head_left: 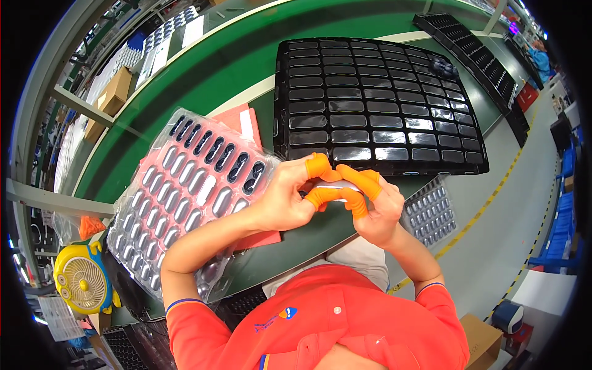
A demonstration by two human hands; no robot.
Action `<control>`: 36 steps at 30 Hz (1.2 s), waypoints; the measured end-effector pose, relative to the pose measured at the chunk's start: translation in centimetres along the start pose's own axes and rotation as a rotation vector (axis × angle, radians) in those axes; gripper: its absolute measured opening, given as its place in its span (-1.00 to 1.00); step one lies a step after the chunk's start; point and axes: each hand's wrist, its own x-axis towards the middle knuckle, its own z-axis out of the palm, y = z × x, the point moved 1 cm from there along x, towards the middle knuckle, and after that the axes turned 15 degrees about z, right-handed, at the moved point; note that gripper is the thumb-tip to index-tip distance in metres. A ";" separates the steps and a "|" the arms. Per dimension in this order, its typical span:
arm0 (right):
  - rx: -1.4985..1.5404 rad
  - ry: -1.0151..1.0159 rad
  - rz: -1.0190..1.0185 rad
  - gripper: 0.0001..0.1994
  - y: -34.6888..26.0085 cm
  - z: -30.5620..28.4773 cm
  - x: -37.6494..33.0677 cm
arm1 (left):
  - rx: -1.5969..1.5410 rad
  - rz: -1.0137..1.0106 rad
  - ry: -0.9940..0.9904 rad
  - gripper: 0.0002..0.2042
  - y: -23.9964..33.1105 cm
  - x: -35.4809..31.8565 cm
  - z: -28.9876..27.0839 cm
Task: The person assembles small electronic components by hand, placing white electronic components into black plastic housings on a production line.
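Orange finger cots cover fingertips on both my hands. Between them, in front of my chest, is a small silvery oval casing (338, 184), partly hidden by the fingers. My left hand (288, 194) pinches its left end, and my right hand (377, 213) grips the right end. Left of my hands lies a clear plastic tray (132, 185) with rows of silver oval casings; its far row holds dark ones. Pink sheets (251, 126) lie under that tray. Just beyond my hands is a large black tray (394, 169) with rectangular pockets and a small dark cluster at its far right.
A yellow and blue fan (83, 279) stands at the left by a metal frame. More black trays (472, 49) lie at the far right. Below the table's right edge sits another tray of silver casings (430, 213). A person in blue (540, 61) is far off right.
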 end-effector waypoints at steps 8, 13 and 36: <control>0.060 0.063 0.209 -0.77 0.5 -0.8 0.8 | 0.073 -0.211 -0.009 -0.88 1.2 1.6 -1.3; 0.043 0.025 0.119 -0.77 0.0 -0.4 1.1 | -0.010 -0.169 0.050 -0.87 1.1 1.5 -0.9; 0.718 -0.171 0.431 -0.69 1.4 -0.6 1.1 | -0.280 -0.426 -0.031 -0.75 0.5 2.0 -0.4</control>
